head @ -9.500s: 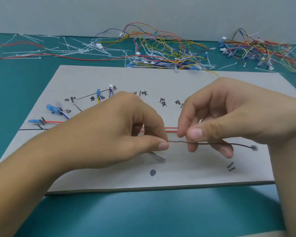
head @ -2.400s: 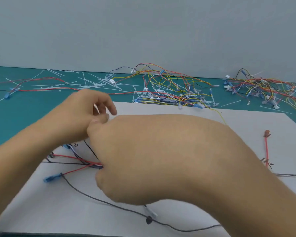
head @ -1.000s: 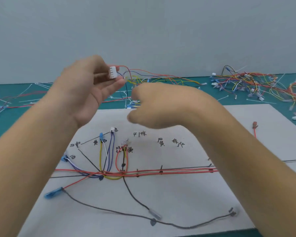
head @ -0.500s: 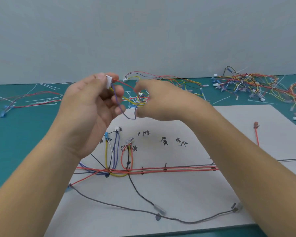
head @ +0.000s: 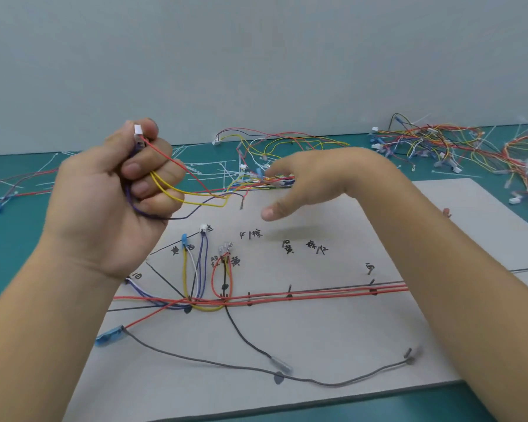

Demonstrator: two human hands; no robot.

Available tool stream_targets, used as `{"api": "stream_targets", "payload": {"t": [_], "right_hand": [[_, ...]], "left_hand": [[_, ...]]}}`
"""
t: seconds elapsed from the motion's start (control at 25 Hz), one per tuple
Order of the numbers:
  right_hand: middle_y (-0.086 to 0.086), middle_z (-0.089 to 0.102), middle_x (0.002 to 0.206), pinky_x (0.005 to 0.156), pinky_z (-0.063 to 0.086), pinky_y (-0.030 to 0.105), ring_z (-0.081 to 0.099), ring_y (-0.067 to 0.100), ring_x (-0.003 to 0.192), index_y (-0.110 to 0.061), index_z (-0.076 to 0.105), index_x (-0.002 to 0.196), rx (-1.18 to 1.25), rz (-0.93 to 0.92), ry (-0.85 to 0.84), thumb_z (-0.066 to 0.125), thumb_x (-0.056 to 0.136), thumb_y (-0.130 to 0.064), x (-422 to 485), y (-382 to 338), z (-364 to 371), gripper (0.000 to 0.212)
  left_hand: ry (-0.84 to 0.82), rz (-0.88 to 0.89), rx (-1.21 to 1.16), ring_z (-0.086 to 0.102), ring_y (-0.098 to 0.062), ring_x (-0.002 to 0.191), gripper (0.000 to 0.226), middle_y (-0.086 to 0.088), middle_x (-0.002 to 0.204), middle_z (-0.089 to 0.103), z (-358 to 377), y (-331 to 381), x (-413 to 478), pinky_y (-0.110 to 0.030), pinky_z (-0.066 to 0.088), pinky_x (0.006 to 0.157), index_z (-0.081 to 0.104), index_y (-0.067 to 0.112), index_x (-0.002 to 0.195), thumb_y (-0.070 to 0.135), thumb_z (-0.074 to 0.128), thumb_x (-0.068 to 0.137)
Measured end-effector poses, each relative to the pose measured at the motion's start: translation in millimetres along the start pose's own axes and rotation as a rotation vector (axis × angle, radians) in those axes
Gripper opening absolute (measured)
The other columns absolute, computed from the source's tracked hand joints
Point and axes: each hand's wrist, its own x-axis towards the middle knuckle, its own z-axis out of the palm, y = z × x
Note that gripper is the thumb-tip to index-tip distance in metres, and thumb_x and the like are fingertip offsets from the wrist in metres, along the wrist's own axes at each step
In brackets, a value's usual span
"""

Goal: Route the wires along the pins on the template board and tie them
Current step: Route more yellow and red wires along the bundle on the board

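Step in hand: free a new wire set from the stock and bring it to the template board.

The left hand is raised above the board's left part. Its fingers are curled round the red, yellow and purple leads, and the white connector is pinched at the top. The leads trail right into the near heap at the board's far edge. The right hand hovers over that edge, fingers loosely straight, thumb apart, gripping nothing visible.

Procedure, as judged:
- Keep hold of the connector; do not pull on single leads
- Use the right hand to comb the trailing ends out of the heap, one lead at a time
- Lift clear of the routed wires so that nothing drags them off the pins

Storage: no bin or tray is in view. Stock lies loose on the counter: the near heap, a second heap far right, and scattered cable ties
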Motion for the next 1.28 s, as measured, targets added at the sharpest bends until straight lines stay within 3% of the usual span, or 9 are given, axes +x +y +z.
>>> {"api": "stream_targets", "payload": {"t": [0.12,0.2,0.4,0.52,0.6,0.72,0.8,0.96,1.28], "right_hand": [[-0.005,0.04,0.159,0.115,0.036,0.041,0.04,0.024,0.144,-0.032,0.039,0.154,-0.098,0.085,-0.039,0.064,0.089,-0.063,5.5,20.4,-2.4,0.076],[0.004,0.05,0.151,0.111,0.04,0.042,0.048,0.028,0.136,-0.02,0.051,0.146,-0.155,0.167,-0.015,0.059,0.097,-0.051,8.2,41.1,-7.9,0.059],[0.015,0.058,0.14,0.102,0.044,0.042,0.056,0.035,0.126,-0.005,0.063,0.129,-0.113,0.397,0.088,0.049,0.102,-0.044,6.1,93.9,-13.4,0.049],[0.013,0.063,0.123,0.087,0.057,0.045,0.067,0.037,0.106,-0.012,0.065,0.122,0.021,0.435,0.108,0.059,0.097,-0.031,1.9,105.7,-17.7,0.032],[0.007,0.061,0.126,0.086,0.06,0.049,0.066,0.034,0.103,-0.027,0.063,0.129,0.163,0.428,0.075,0.069,0.09,-0.022,-1.7,102.6,-22.3,0.04],[0.0,0.051,0.143,0.085,0.061,0.052,0.062,0.032,0.116,-0.042,0.05,0.143,0.224,0.336,-0.027,0.078,0.087,-0.026,-12.2,81.7,-30.8,0.065],[-0.003,0.05,0.142,0.076,0.064,0.051,0.068,0.036,0.108,-0.045,0.046,0.145,0.293,0.287,-0.037,0.08,0.085,-0.036,-24.1,63.5,-37.3,0.069],[-0.002,0.064,0.123,0.047,0.06,0.037,0.078,0.038,0.073,-0.031,0.06,0.129,0.376,0.2,-0.018,0.074,0.089,-0.039,-41.4,35.0,-43.2,0.043],[0.006,0.066,0.118,0.077,0.065,0.041,0.076,0.022,0.088,-0.027,0.051,0.144,0.304,0.026,0.004,0.075,0.09,-0.025,-6.0,7.7,-9.9,0.058]], "left_hand": [[-0.112,-0.049,-0.143,0.033,-0.006,0.052,0.031,0.009,0.061,0.041,-12.8,10.3,5.2,-0.016,0.037,0.038,0.059,0.021,0.094,0.026,0.034,0.112],[-0.24,-0.177,-0.402,0.036,-0.017,0.061,0.033,-0.007,0.068,0.046,-20.5,19.9,9.1,-0.029,0.046,0.049,0.055,0.008,0.106,0.024,0.027,0.114],[-0.14,-0.341,-0.524,0.034,-0.028,0.078,0.066,-0.017,0.078,0.028,-58.7,38.1,7.4,-0.025,0.024,0.058,0.044,-0.007,0.116,0.046,0.004,0.112],[-0.137,-0.217,-0.406,0.04,-0.024,0.06,0.03,-0.012,0.07,0.046,-57.4,31.9,14.2,-0.033,0.045,0.051,0.051,0.004,0.102,0.026,0.032,0.11],[0.041,-0.053,-0.12,0.037,-0.007,0.045,0.004,0.01,0.057,0.042,-51.7,18.6,13.4,-0.019,0.04,0.037,0.054,0.02,0.091,0.023,0.055,0.093],[0.209,-0.036,0.023,0.026,-0.003,0.04,0.009,0.011,0.052,0.028,-50.8,12.1,14.7,-0.015,0.027,0.032,0.052,0.026,0.077,0.024,0.059,0.08],[0.252,-0.054,-0.018,0.025,-0.004,0.04,0.012,0.011,0.052,0.028,-51.6,9.6,15.7,-0.016,0.027,0.033,0.05,0.025,0.073,0.022,0.059,0.08],[0.214,0.001,-0.146,0.026,-0.005,0.043,0.016,0.011,0.051,0.031,-56.8,7.2,15.4,-0.017,0.029,0.037,0.049,0.023,0.069,0.02,0.059,0.082],[0.088,0.007,-0.304,0.03,-0.007,0.045,0.024,0.011,0.054,0.033,-32.2,3.9,7.9,-0.02,0.035,0.039,0.05,0.018,0.069,0.011,0.056,0.092]]}}
